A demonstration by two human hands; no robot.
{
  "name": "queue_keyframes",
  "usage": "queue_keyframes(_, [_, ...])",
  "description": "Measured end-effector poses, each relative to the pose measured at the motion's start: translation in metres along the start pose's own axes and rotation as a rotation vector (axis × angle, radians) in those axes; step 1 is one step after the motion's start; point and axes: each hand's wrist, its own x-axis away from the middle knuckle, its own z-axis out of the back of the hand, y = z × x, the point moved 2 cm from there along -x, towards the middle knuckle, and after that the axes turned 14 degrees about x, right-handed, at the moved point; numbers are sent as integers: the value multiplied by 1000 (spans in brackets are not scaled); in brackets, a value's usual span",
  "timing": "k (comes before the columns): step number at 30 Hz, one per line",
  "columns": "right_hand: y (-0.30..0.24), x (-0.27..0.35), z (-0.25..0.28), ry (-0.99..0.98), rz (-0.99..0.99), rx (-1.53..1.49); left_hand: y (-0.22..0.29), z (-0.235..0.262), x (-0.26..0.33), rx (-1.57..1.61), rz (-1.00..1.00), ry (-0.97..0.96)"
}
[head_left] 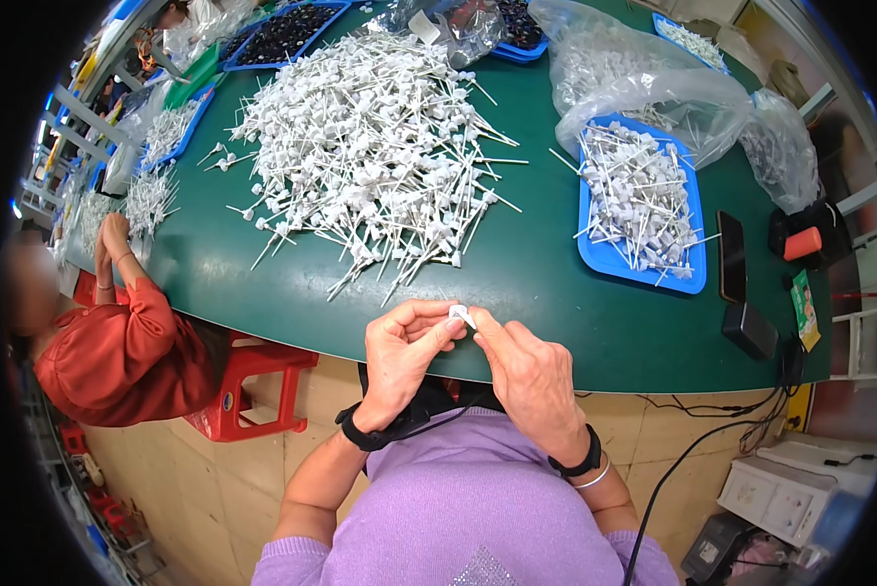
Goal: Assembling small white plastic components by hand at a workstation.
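A small white plastic piece (458, 313) sits between the two hands, just over the near edge of the green table (263, 264). The left hand (404, 352) pinches it from the left side, thumb and forefinger closed on it. The right hand (526, 376) meets it from the right, its fingertips (478, 317) together and touching the same piece. Both hands wear a dark band at the wrist.

Straight beyond the fingers lies a big heap of white pump parts with thin tubes (375, 146), loose on the table. To the right of the fingers, a little farther out, stands a blue tray (595, 256) filled with the same white parts. Behind that tray are clear plastic bags (644, 88) with more parts. Right of the tray a black phone (731, 256) lies flat, and near it a small black box (749, 330).

Far to the left of the fingers, another person in a red top (116, 361) sits at the table on a red stool (253, 386), with own hands raised at the table edge. More blue trays (282, 34) stand at the far side of the table.
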Motion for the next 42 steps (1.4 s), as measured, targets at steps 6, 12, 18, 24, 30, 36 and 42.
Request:
queue_keyframes(6, [3,-3,0,16,6,-85,1,-4,4,-93,-88,31])
queue_keyframes(12, [15,-5,-12,9,3,-366,-1,-1,5,-136,-153,25])
queue_keyframes(18, [31,-11,-30,-526,-258,-1000,7,-3,8,-701,-581,-29])
queue_keyframes(24, [24,-14,-24,-343,-182,-779,4,1,3,-234,-208,38])
queue_keyframes(30, [6,-5,-13,73,-18,-288,2,0,-2,7,-63,66])
queue_keyframes(36, [1,-3,-12,96,-63,-191,0,-1,1,-2,-104,74])
queue_keyframes(42, [1,-3,-10,72,-58,-149,-3,0,2,-4,-141,82])
